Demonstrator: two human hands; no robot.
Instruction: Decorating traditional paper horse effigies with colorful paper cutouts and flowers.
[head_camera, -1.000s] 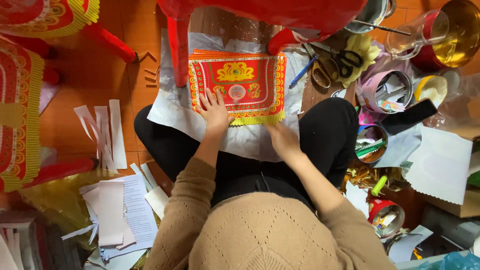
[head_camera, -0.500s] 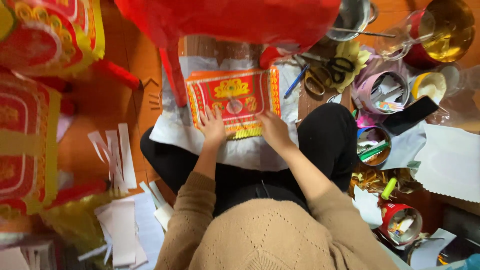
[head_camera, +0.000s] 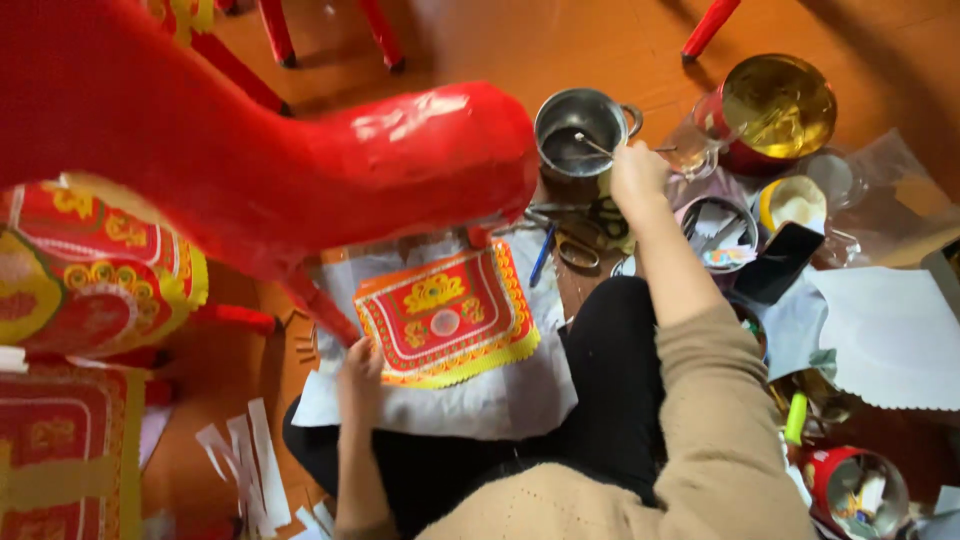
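Note:
A red and yellow patterned paper panel (head_camera: 445, 317) lies on a white sheet (head_camera: 470, 405) across my lap. My left hand (head_camera: 360, 372) rests on the sheet at the panel's lower left corner, fingers bent on the paper. My right hand (head_camera: 637, 172) is stretched forward beside a small steel pot (head_camera: 580, 132) and is closed on the handle of a thin tool (head_camera: 600, 148) whose tip sits inside the pot. A large glossy red paper figure (head_camera: 280, 170) hangs over the left and centre of the view and hides the panel's top edge.
Scissors (head_camera: 600, 218) and a blue pen (head_camera: 542, 255) lie below the pot. A gold-lined tin (head_camera: 778, 108), a small cup (head_camera: 795, 203), a black phone (head_camera: 780, 262), tubs of scraps (head_camera: 858, 490) and white paper (head_camera: 890, 335) crowd the right. White strips (head_camera: 245, 465) and red-yellow decorated pieces (head_camera: 90, 290) lie left.
My right hand left the panel and reached forward to the steel pot, taking the tool there. My left hand slid down to the panel's lower left corner. The view tilted forward.

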